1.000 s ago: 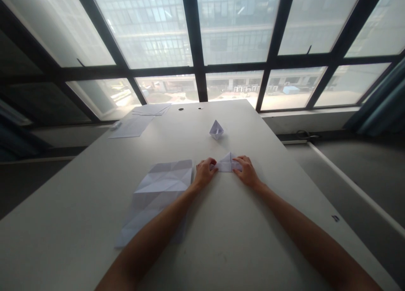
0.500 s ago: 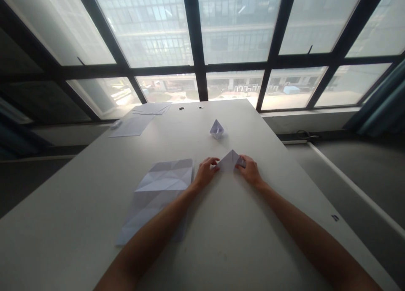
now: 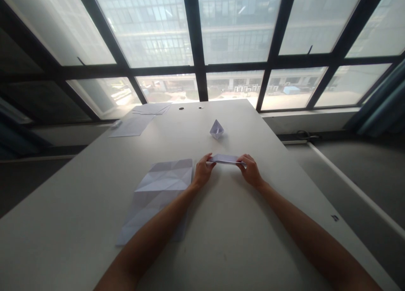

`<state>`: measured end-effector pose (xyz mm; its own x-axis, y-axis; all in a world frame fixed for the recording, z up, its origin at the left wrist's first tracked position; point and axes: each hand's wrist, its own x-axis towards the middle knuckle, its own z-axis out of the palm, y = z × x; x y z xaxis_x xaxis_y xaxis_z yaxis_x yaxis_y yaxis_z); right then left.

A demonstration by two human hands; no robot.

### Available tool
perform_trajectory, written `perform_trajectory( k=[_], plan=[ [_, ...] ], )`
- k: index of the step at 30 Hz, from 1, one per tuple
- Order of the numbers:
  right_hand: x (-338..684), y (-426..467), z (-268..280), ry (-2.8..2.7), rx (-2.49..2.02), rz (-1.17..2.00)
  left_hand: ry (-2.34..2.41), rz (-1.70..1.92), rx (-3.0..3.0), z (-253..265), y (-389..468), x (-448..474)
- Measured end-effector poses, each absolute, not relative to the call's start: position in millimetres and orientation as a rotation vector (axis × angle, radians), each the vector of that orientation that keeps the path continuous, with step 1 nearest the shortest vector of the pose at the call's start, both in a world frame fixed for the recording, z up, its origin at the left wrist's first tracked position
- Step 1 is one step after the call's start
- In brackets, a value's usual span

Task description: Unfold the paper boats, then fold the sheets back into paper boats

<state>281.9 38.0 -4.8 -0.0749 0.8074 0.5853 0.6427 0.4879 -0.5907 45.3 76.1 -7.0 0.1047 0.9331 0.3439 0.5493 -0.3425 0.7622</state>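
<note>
A piece of folded white paper (image 3: pixel 225 159) is stretched level between my two hands, its long lower edge toward me. My left hand (image 3: pixel 204 169) pinches its left end between thumb and fingers. At the right end, my right hand (image 3: pixel 249 168) grips it the same way. Just beyond it stands a small folded paper boat (image 3: pixel 217 129) with a pointed middle. Creased white paper (image 3: pixel 164 177) lies to the left, partly covered by my left forearm.
The white table (image 3: pixel 234 240) reaches toward large windows (image 3: pixel 234 25). Several loose paper sheets (image 3: pixel 133 125) lie at its far left. A small dark mark or object (image 3: pixel 334 218) is near the right edge. Two round holes are at the far end.
The folded paper has tipped from showing a pointed, triangular face to a flat, narrow strip. My left hand has shifted slightly left; both hands still grip the ends.
</note>
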Motion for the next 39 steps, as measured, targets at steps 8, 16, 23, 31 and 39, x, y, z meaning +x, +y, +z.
perform_trajectory(
  k=[8,16,23,31,39],
  plan=[
    [281.6,35.6,-4.2,-1.792,-1.216,0.174,1.435,1.183,1.907,-2.9,73.3,45.6],
    [283.4,39.3,-5.4,-1.712,-1.162,0.24,1.424,1.157,1.918,-1.7,71.4,45.4],
    [285.5,42.6,-11.1,-1.662,-1.197,0.344,1.245,1.213,1.915,-6.7,73.4,45.8],
    [284.5,42.5,-10.2,-1.605,-1.194,0.403,1.09,1.24,1.941,1.0,67.3,48.3],
    [283.9,40.3,-9.3,-1.662,-1.182,0.407,1.114,1.21,1.947,0.1,67.3,48.9]
  ],
)
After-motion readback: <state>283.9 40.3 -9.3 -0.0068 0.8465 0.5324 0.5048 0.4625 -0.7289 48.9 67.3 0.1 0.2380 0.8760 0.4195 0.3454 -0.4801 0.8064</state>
